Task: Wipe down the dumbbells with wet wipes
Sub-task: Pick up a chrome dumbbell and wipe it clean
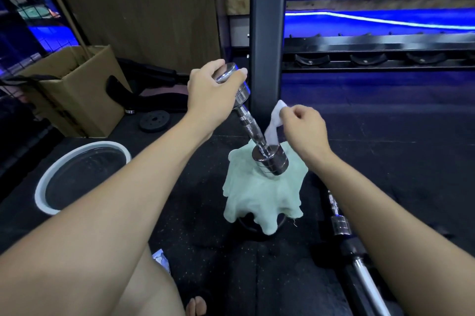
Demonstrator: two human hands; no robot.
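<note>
A chrome dumbbell (253, 126) stands tilted, its lower head resting on a pale green cloth (262, 197) draped over a dark round object on the floor. My left hand (210, 92) grips the dumbbell's upper head from above. My right hand (303, 125) pinches a white wet wipe (273, 124) that hangs down against the lower end of the knurled handle. A second chrome dumbbell (338, 218) lies on the floor to the right, partly hidden by my right forearm.
A white-rimmed basin (42, 187) sits on the black rubber floor at left, with a cardboard box (77, 100) and a small weight plate (154, 120) behind it. A black rack post (267, 33) rises just behind the dumbbell. A wipe packet (160, 259) lies by my knee.
</note>
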